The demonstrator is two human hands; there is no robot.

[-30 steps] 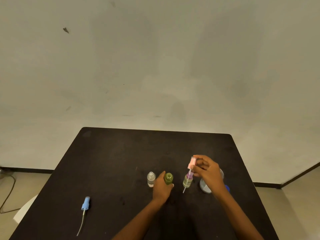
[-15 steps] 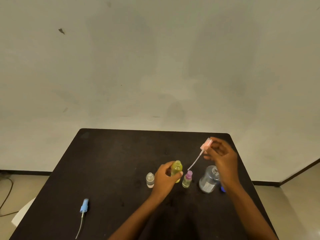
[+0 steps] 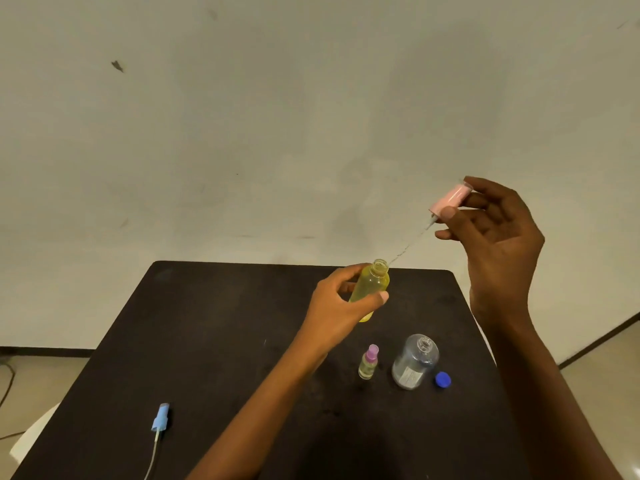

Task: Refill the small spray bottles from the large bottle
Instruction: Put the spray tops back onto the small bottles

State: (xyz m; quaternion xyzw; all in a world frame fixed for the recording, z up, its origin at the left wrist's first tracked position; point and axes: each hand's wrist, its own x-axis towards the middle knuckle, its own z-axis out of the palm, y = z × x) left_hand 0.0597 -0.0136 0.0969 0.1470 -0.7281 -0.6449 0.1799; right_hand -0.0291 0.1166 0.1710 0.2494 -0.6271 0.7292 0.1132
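Observation:
My left hand (image 3: 341, 306) grips a small yellow spray bottle (image 3: 372, 285), lifted above the black table (image 3: 214, 341), with its neck uncapped. My right hand (image 3: 498, 233) pinches a pink spray head (image 3: 450, 199) up and to the right; its thin dip tube (image 3: 410, 244) slants down to just beside the bottle's mouth. On the table stand a small bottle with a purple top (image 3: 369, 362) and the large clear bottle (image 3: 415, 362), uncapped. The small clear bottle seen earlier is hidden behind my left arm.
A blue cap (image 3: 443, 380) lies right of the large bottle. A blue spray head with its tube (image 3: 160, 419) lies near the table's front left. A plain wall rises behind the table, and a white chair edge (image 3: 31, 441) shows at the far left.
My left hand lifted the yellow bottle off the table. My right hand raised the pink spray head up and to the right, bringing its tube to the yellow bottle's mouth.

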